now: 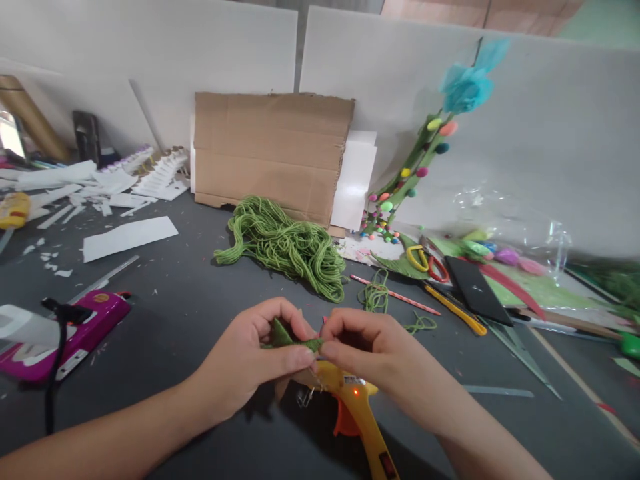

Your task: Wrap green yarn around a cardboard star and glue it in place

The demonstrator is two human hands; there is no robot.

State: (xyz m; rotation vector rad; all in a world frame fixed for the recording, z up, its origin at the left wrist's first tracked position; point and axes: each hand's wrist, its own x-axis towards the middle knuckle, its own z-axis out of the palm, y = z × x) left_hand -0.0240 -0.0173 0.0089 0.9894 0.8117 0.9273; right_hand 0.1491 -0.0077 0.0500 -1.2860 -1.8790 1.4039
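My left hand (pixel 255 357) and my right hand (pixel 370 347) meet at the table's near middle, both pinching a small green felt piece (pixel 295 340) between fingertips. The piece looks folded and partly wrapped in green yarn. Directly under my hands lies a yellow glue gun (pixel 357 407), its small red light lit and its handle pointing toward me. A big skein of green yarn (pixel 283 243) lies on the table beyond my hands, and a small loose loop of yarn (pixel 375 293) sits to its right.
A pink glue gun (pixel 75 333) with a black cord lies at the left. Cardboard (pixel 270 150) leans on the white wall. A green pom-pom stem decoration (pixel 415 167), scissors (pixel 425 260), a yellow cutter (pixel 455 310), a pencil (pixel 395 295) and felt scraps crowd the right; white foam offcuts (pixel 127 237) lie at the left.
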